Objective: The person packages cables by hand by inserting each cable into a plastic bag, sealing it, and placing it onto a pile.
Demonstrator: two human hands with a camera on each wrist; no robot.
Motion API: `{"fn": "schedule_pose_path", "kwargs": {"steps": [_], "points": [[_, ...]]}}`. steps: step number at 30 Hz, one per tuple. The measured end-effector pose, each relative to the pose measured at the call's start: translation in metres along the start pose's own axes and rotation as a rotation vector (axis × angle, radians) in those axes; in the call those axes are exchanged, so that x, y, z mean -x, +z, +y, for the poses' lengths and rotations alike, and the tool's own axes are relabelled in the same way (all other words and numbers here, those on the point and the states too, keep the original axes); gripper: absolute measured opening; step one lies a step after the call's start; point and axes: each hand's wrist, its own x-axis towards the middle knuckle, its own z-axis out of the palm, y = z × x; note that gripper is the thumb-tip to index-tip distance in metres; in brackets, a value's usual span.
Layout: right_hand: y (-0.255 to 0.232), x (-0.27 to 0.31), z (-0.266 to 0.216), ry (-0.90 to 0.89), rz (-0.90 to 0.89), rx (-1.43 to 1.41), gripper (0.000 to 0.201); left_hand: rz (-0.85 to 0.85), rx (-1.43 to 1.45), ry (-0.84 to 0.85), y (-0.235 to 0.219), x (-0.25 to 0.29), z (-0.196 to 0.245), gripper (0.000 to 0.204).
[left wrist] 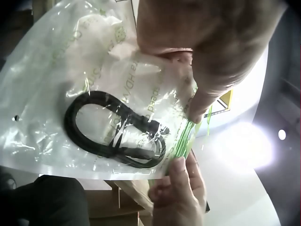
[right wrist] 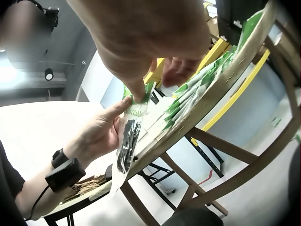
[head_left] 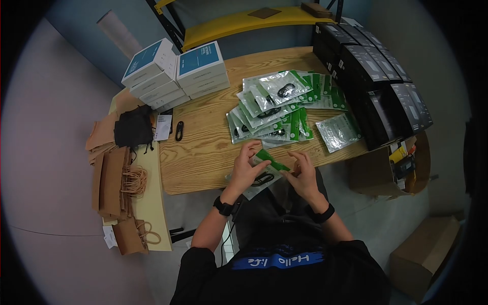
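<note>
Over the table's front edge, my two hands hold a clear zip bag [left wrist: 42, 127] by its green top strip. A coiled black cable [left wrist: 94, 98] shows through the plastic. My left hand [head_left: 245, 172] pinches one end of the strip, thumb on the near face. My right hand [head_left: 303, 179] pinches the other end between thumb and fingers. In the left wrist view the green zip seal [left wrist: 182, 141] runs between the two thumbs. Just beyond the hands, a heap of similar green-topped bags [head_left: 259, 101] lies on the wooden table [head_left: 198, 162].
White-and-blue boxes [head_left: 203, 68] stand stacked at back left, black boxes [head_left: 373, 101] at right. A loose coiled cable [head_left: 179, 130] and a black pouch [head_left: 133, 127] lie left. Brown paper bags [head_left: 109, 183] sit on the side table. A carton [head_left: 373, 178] stands right, below table height.
</note>
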Motion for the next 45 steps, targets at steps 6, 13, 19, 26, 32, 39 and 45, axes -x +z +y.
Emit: {"fn": "schedule_pose_path", "kwargs": {"steps": [6, 13, 19, 26, 32, 39, 45], "points": [[-0.006, 0.010, 0.025, 0.127, -0.308, -0.079, 0.013, 0.070, 0.140, 0.086, -0.002, 0.009, 0.006, 0.034], [-0.012, 0.008, 0.015, -0.058, -0.372, 0.014, 0.006, -0.197, -0.046, 0.024, -0.009, 0.015, 0.018, 0.015], [-0.014, 0.007, 0.009, 0.016, -0.386, -0.053, 0.009, -0.198, -0.020, 0.101, -0.004, 0.024, 0.012, 0.017], [-0.013, 0.003, -0.005, 0.091, -0.350, -0.065, 0.011, -0.178, -0.005, -0.004, -0.016, 0.024, -0.007, 0.015], [-0.012, 0.004, 0.009, 0.003, -0.399, 0.019, 0.009, -0.006, -0.019, 0.254, -0.015, 0.029, 0.012, 0.029], [-0.019, 0.002, 0.018, 0.261, -0.326, -0.203, 0.014, -0.126, -0.006, 0.018, -0.070, 0.021, -0.005, 0.034], [-0.061, -0.039, 0.048, 0.379, 0.094, -0.475, 0.026, 0.290, -0.765, -0.115, -0.174, -0.004, -0.044, 0.050]]}}
